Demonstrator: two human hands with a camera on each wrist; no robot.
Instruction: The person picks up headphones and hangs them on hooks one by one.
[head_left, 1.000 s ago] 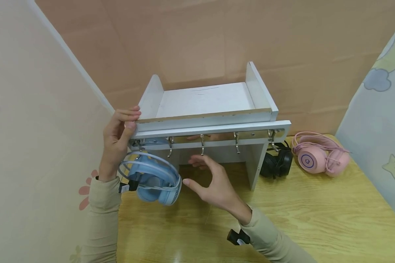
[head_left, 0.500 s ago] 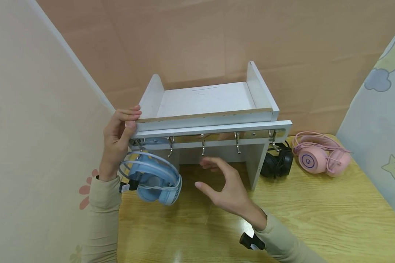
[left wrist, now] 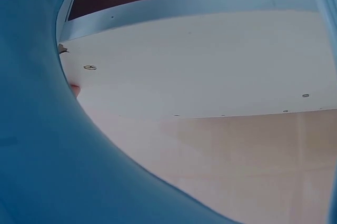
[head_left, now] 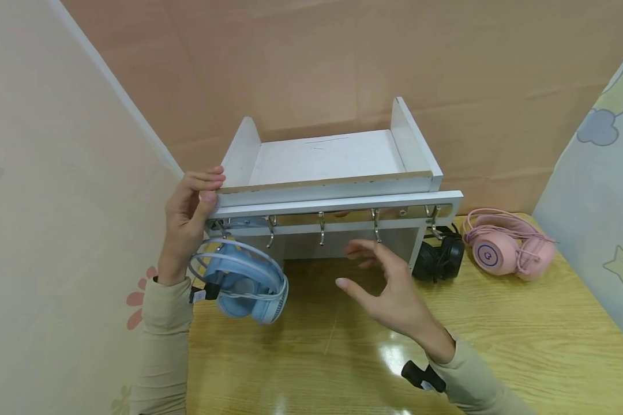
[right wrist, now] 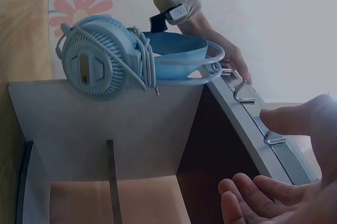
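A pair of light blue headphones (head_left: 251, 282) hangs by its headband from the leftmost hook of a white shelf (head_left: 327, 161). My left hand (head_left: 187, 216) grips the shelf's left front corner, with the thumb at the front and fingers over the side; the headphones hang just below. In the left wrist view, the blue headphones (left wrist: 31, 129) fill the near left and hide most of that hand. My right hand (head_left: 389, 288) holds nothing, thumb and fingers spread apart, in front of the shelf's right half below the hooks. From the right wrist, cable is seen bundled around the blue headphones (right wrist: 102, 58).
Several metal hooks (head_left: 322, 227) line the shelf's front rail (head_left: 337, 204). Black headphones (head_left: 438, 259) lie on the wooden table (head_left: 524, 334) beside the shelf's right side. Pink headphones (head_left: 509, 245) lie farther right. A patterned wall (head_left: 83, 230) rises close on the left.
My right hand has moved right, away from the blue headphones, its fingers staying spread. My left hand keeps its hold on the shelf corner, and the headphones hang as before.
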